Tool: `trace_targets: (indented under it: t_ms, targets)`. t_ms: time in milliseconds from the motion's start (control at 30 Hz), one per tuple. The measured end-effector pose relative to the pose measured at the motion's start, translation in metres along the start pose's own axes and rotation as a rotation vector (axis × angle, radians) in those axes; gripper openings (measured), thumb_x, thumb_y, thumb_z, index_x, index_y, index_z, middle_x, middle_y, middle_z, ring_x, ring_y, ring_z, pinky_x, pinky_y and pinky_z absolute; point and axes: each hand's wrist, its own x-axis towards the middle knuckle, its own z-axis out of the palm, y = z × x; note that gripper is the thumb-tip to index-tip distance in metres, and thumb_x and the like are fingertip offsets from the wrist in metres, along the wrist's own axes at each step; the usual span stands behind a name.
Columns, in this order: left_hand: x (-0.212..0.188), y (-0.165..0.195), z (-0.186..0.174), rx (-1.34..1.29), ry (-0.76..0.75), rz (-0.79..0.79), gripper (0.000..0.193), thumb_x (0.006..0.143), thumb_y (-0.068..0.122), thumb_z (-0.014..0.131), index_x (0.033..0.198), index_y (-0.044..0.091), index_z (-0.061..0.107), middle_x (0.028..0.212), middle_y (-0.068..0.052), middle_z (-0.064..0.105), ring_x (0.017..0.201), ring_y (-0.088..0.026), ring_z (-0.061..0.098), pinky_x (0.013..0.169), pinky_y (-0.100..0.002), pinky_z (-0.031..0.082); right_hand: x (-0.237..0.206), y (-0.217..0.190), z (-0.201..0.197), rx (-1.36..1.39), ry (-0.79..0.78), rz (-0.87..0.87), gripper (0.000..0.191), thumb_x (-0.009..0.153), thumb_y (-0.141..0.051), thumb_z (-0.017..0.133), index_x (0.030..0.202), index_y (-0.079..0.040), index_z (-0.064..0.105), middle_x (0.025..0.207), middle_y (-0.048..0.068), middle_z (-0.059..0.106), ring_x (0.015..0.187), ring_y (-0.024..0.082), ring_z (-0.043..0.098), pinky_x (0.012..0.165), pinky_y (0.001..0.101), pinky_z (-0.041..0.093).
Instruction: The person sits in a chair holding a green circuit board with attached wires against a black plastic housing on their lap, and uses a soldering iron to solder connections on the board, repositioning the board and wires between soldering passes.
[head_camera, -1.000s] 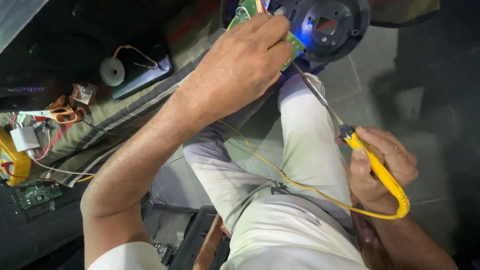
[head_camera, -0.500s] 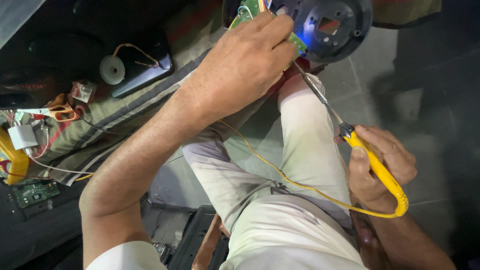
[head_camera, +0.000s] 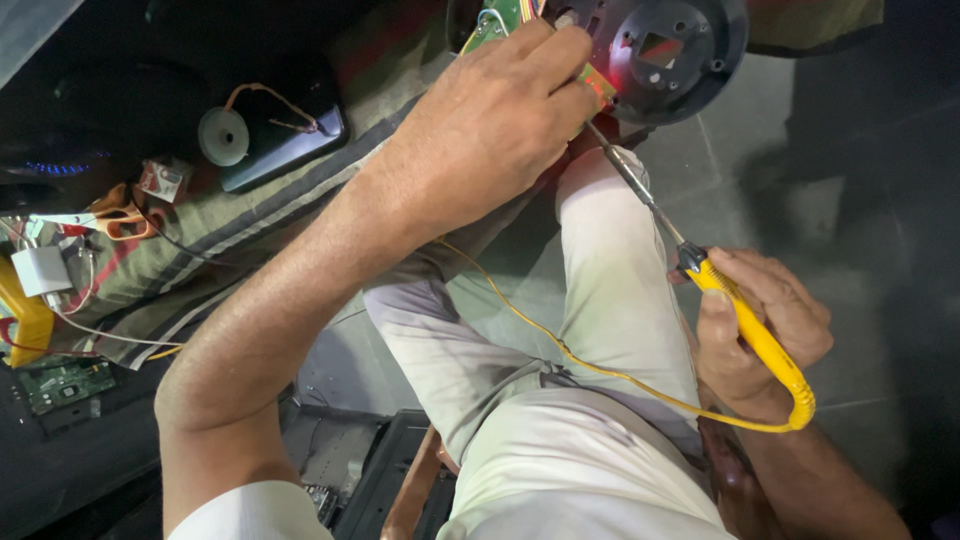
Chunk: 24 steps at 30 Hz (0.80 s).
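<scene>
Yellow plastic covers the handle of the soldering iron (head_camera: 745, 325) that your right hand (head_camera: 765, 330) grips closed, low at the right side, beside your knee. Its thin metal shaft runs up and to the left, and the tip reaches the edge of the small green circuit board (head_camera: 497, 20) near the top of the view. Your left hand (head_camera: 490, 125) lies over this board with the fingers bent down on it, pressing it against the round black housing (head_camera: 690, 50), which glows a little red at the place where the tip meets it. From the handle a yellow cord (head_camera: 600, 370) curves over your light trousers (head_camera: 560, 400) toward the left. On the striped cloth (head_camera: 250, 230) at the left you see a small spool of solder wire (head_camera: 223, 135) resting on a dark flat case (head_camera: 290, 140), well apart from both hands. Further left lie orange scissors (head_camera: 110, 220), a white plug (head_camera: 40, 270) and another green board (head_camera: 62, 382).
</scene>
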Motion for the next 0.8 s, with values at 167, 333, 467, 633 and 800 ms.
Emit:
trace_targets:
  t_ms: [167, 333, 467, 633, 800]
  targets:
    - [0.0, 0.0, 0.0, 0.007, 0.0, -0.003, 0.01, 0.094, 0.008, 0.065, 0.101, 0.001, 0.066, 0.106, -0.01, 0.055, 0.107, -0.028, 0.058, 0.092, -0.041, 0.051, 0.0, 0.0, -0.002, -0.007, 0.001, 0.011, 0.023, 0.106, -0.011, 0.065, 0.12, 0.007, 0.069, 0.107, 0.018, 0.072, 0.095, 0.021, 0.072, 0.09, 0.0256, 0.057]
    - [0.001, 0.0, -0.001, 0.012, -0.014, -0.003, 0.007, 0.091, 0.008, 0.067, 0.095, 0.002, 0.065, 0.11, -0.011, 0.055, 0.106, -0.03, 0.059, 0.091, -0.042, 0.051, 0.001, 0.001, 0.0, 0.112, 0.019, 0.102, 0.019, 0.104, -0.002, 0.061, 0.119, 0.007, 0.067, 0.109, 0.017, 0.071, 0.092, 0.018, 0.071, 0.085, 0.025, 0.059]
    - [0.001, 0.0, -0.001, 0.004, -0.017, -0.004, 0.006, 0.093, 0.008, 0.066, 0.095, 0.002, 0.065, 0.111, -0.011, 0.055, 0.106, -0.029, 0.059, 0.091, -0.042, 0.051, -0.002, 0.005, -0.001, 0.147, 0.022, 0.153, 0.023, 0.101, 0.0, 0.056, 0.119, 0.009, 0.067, 0.108, 0.016, 0.069, 0.093, 0.019, 0.072, 0.085, 0.0275, 0.062]
    - [0.001, 0.0, -0.001, 0.018, -0.02, 0.001, 0.006, 0.094, 0.009, 0.066, 0.095, 0.003, 0.065, 0.11, -0.011, 0.055, 0.106, -0.029, 0.059, 0.091, -0.041, 0.051, -0.008, 0.012, -0.002, 0.15, 0.049, 0.161, 0.024, 0.104, -0.001, 0.056, 0.12, 0.01, 0.069, 0.111, 0.018, 0.069, 0.094, 0.019, 0.069, 0.087, 0.0271, 0.059]
    - [0.001, 0.001, -0.001, 0.022, -0.021, -0.006, 0.011, 0.094, 0.008, 0.066, 0.103, 0.002, 0.066, 0.11, -0.01, 0.055, 0.107, -0.028, 0.059, 0.092, -0.04, 0.051, -0.007, 0.011, -0.002, 0.198, 0.042, 0.174, 0.023, 0.104, -0.002, 0.057, 0.121, 0.009, 0.068, 0.109, 0.018, 0.069, 0.093, 0.018, 0.071, 0.085, 0.0275, 0.061]
